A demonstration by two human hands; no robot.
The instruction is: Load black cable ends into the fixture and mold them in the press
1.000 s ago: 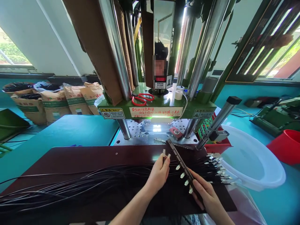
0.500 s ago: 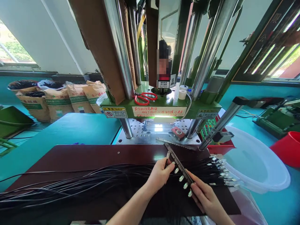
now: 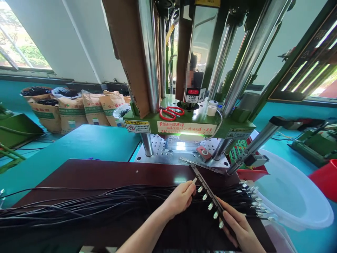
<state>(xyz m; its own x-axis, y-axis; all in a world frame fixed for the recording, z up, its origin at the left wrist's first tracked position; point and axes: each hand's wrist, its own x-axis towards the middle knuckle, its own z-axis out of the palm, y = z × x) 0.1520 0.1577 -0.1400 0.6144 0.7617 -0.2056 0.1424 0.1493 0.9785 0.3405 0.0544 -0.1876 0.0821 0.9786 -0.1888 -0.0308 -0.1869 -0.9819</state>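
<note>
A long dark metal bar (image 3: 207,189) slants over the brown board, with several silver connectors (image 3: 210,206) sticking out along its left side. My right hand (image 3: 235,223) is closed around the bar's lower end. Near the bar's upper end, my left hand (image 3: 183,196) pinches a small silver-tipped connector (image 3: 195,180), which is at the bar's left edge. Whether that connector touches the bar is too small to tell. Black cables (image 3: 105,205) run across the board beneath my hands, and their silver connector ends (image 3: 256,202) lie in a bunch on the right.
A green press (image 3: 189,130) with steel columns stands ahead, red scissors (image 3: 172,112) on its ledge. A second metal strip (image 3: 202,166) and a reddish block (image 3: 204,153) lie by its base plate. At right are a white tub (image 3: 297,189) and a red bucket (image 3: 325,179).
The view has shifted, so the scene sits farther right. One more connector now shows along the bar, and my left hand pinches a connector close to the bar's upper part.
</note>
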